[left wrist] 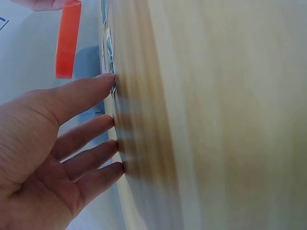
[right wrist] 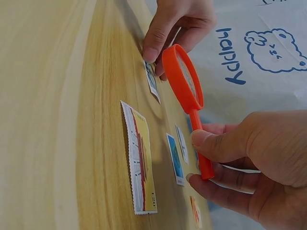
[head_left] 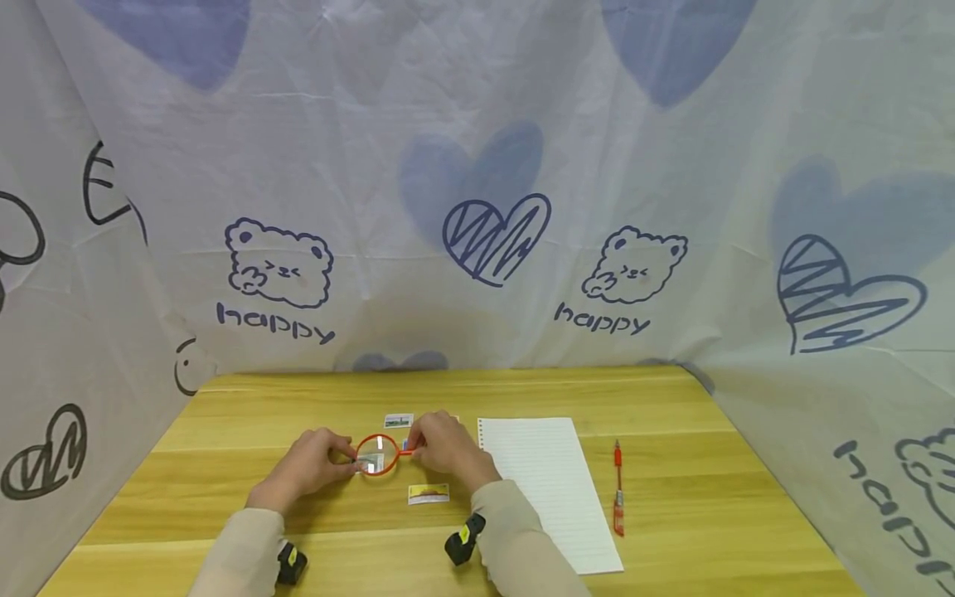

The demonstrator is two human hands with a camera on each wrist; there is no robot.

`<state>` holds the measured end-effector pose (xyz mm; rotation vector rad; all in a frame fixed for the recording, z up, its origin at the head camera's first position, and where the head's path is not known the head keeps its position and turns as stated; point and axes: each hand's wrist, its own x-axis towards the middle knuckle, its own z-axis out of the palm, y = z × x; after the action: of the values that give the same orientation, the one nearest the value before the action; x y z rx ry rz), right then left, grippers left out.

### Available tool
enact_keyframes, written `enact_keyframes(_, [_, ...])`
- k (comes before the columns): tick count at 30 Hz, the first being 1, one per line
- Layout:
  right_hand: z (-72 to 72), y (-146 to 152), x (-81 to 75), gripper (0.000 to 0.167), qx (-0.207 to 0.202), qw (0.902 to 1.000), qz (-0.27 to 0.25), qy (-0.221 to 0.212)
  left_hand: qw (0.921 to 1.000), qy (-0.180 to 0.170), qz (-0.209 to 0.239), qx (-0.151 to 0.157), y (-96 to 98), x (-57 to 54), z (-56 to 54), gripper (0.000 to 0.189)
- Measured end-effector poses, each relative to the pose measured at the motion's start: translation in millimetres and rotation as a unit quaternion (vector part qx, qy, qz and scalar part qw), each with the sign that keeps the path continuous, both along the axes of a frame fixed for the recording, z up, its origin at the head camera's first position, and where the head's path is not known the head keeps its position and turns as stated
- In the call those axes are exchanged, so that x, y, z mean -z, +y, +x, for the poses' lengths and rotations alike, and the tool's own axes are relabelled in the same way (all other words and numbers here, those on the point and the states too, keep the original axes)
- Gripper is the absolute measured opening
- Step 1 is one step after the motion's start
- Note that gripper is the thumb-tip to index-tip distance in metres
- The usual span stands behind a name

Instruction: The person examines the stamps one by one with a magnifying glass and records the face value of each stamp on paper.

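My right hand (head_left: 446, 448) pinches the handle of a red magnifying glass (right wrist: 182, 88) between thumb and fingers. Its round lens hangs above a small postage stamp (head_left: 370, 463), clear of the table. At that stamp's left edge rests my left hand (head_left: 317, 464), the thumb touching the edge; in the left wrist view its other fingers (left wrist: 96, 179) are spread, with tips against the tabletop. A yellow and red stamp (right wrist: 139, 160) lies nearer to me. Farther back are a greenish stamp (head_left: 399, 420) and a blue stamp (right wrist: 175, 159), the latter partly hidden by my right hand in the head view.
Right of the stamps lies a lined sheet of paper (head_left: 548, 489) with a perforated edge. A red pen (head_left: 618, 489) is beyond it on the wooden table (head_left: 709, 514). Printed cloth (head_left: 388, 249) hangs behind and at both sides.
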<state>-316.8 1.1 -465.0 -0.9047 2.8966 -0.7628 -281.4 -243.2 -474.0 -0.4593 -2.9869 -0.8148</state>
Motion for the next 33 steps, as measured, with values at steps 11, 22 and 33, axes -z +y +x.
enact_keyframes(11, [-0.5,1.1,1.8,0.01,0.011,0.9999,0.01,0.003,0.9999,-0.01,0.007,-0.01,-0.2,1.5,-1.0,0.01])
enact_keyframes(22, [-0.2,2.0,3.5,0.009,0.015,0.9998,0.013,0.002,0.9998,-0.012,0.009,-0.009,-0.3,1.7,-1.1,0.011])
enact_keyframes(33, [0.2,1.9,7.5,0.009,0.016,0.9998,0.013,-0.005,0.9999,-0.009,0.008,-0.005,-0.4,1.3,-1.1,0.01])
